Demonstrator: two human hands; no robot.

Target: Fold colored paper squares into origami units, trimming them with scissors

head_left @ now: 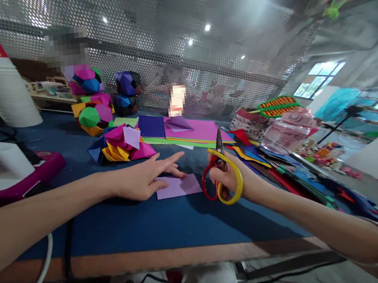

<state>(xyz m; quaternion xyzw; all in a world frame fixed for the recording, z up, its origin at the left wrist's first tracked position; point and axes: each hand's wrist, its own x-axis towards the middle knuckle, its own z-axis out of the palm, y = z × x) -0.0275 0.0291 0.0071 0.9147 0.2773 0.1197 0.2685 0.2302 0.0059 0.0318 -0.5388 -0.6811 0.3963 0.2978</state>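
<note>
My left hand (152, 174) rests over the left part of a lilac sheet of paper (182, 188), its fingers stretched out and the thumb touching the paper. In my right hand (233, 173) is a pair of scissors (238, 186) with one yellow and one red handle loop. Their dark blades point up and away from me and look closed. Beyond my left hand sits a bunch of folded papers (126, 143) in pink, yellow and blue. Stacked coloured paper (198, 131) lies behind the lilac sheet, with a folded purple piece on top.
Paper cups (7, 84) stand in a tall stack at the back left, near a magenta power strip (48, 167). Several folded paper balls (92, 118) sit at the back. On the right are a pink clear bottle (287, 131) and loose coloured papers (280, 172). Cables hang below the table's front edge (154, 258).
</note>
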